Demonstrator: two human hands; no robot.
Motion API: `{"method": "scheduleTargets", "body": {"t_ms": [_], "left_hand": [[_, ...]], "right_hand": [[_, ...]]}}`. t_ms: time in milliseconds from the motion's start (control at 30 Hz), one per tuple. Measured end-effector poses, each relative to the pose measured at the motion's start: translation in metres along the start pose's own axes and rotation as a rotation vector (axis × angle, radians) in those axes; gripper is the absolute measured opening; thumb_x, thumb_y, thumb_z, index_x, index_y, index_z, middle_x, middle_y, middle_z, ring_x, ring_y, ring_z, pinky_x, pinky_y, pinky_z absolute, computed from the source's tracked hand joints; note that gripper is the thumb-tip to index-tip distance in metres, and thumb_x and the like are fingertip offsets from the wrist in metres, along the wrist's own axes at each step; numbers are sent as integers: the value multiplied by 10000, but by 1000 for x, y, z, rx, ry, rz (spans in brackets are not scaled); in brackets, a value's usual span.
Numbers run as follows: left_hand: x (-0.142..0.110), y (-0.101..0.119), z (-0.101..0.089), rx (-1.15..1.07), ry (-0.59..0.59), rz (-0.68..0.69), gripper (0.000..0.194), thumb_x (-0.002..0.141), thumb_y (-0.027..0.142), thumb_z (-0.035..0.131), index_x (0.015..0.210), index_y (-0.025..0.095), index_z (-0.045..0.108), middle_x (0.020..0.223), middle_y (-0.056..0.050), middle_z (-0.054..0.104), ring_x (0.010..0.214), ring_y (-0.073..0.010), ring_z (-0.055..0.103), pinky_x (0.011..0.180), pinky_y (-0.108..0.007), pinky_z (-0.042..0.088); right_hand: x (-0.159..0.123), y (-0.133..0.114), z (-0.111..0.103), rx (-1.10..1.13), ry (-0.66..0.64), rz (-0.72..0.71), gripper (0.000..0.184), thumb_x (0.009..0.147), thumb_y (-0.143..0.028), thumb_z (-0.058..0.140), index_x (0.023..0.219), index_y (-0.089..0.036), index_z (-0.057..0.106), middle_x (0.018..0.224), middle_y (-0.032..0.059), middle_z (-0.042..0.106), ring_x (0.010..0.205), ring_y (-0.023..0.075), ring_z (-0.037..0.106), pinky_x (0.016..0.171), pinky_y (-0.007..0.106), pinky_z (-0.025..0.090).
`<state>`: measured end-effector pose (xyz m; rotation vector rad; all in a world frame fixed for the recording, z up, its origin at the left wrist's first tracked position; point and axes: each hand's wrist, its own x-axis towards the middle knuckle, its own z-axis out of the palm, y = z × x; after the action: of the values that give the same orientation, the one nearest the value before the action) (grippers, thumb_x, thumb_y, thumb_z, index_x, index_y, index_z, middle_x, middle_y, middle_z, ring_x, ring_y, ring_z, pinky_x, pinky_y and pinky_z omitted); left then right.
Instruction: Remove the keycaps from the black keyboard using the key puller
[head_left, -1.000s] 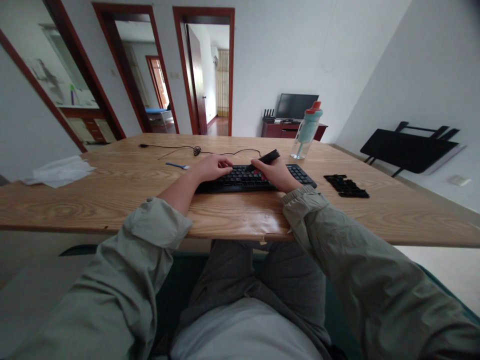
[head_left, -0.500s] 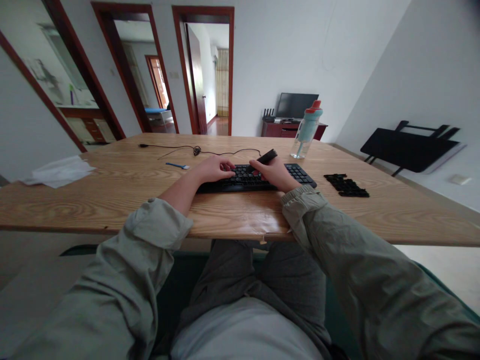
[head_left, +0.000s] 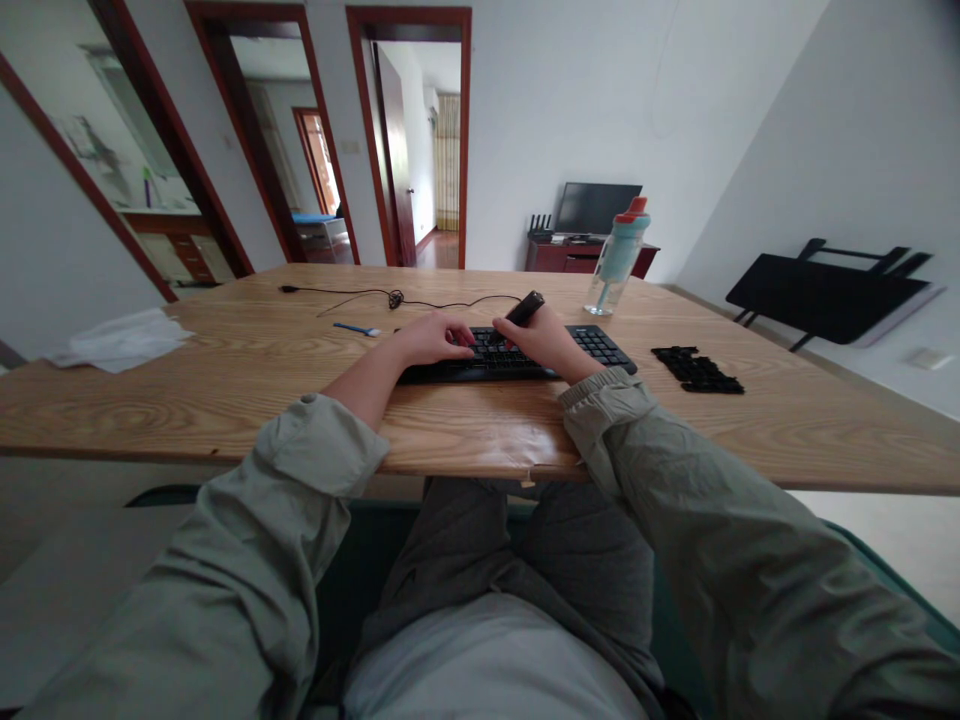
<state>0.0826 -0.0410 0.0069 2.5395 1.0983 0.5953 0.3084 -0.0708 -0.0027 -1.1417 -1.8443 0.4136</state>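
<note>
A black keyboard (head_left: 480, 370) lies near the front of the wooden table, partly covered by my hands. My right hand (head_left: 551, 342) is closed around a thick black-handled tool (head_left: 525, 308), slanted with its lower end down at the keys. What kind of tip it has is too small to make out. Over the left part of the keyboard rests my left hand (head_left: 433, 338), its fingers lightly bent, thumb and forefinger apart and nothing visible between them. To the right of the keyboard sits a flat cluster of small black pieces (head_left: 697, 370) that look like keycaps.
A blue-handled brush (head_left: 356, 329) lies left of the keyboard. Behind it runs a thin black cable (head_left: 442, 304) with a knot. A clear water bottle (head_left: 619, 258) with a red cap stands at the back right. White crumpled tissue (head_left: 124, 340) lies at the far left.
The black-handled tool and my right hand have shifted slightly left, with the handle tilted more upright. My left hand stays on the keyboard. The whole view has moved a little.
</note>
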Motion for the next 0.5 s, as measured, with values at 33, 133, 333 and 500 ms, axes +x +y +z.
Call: {"method": "scheduleTargets", "body": {"t_ms": [33,133,333,500], "left_hand": [[0,1,0,4,-6,-4,280,760,355,728,973,175,759,814,-22,732,706,-149,634,666,-264,484],[0,1,0,13,-23,-4,291,756,364,729,980,181,758,818,-18,735,715,-153,638,674,-267,481],[3,-5,2,37,-37,21,226,754,342,736,918,188,755,774,0,720,692,-137,622,656,-247,455],[2,0,1,65,-70,-3,237,769,331,719,943,173,750,802,-2,714,712,-128,609,669,-236,447]], "right_hand": [[0,0,0,2,-1,1,356,829,-432,625,573,-216,504,545,9,554,534,140,469,504,295,367],[0,1,1,0,-16,4,344,837,-423,622,583,-217,516,563,17,567,547,149,483,516,305,381],[-12,-8,1,-6,-33,-62,247,851,-403,626,703,-216,563,606,11,581,575,162,509,567,319,415],[-25,-23,1,-119,-47,-146,218,848,-381,617,733,-201,570,617,4,578,621,162,520,586,303,391]]}}
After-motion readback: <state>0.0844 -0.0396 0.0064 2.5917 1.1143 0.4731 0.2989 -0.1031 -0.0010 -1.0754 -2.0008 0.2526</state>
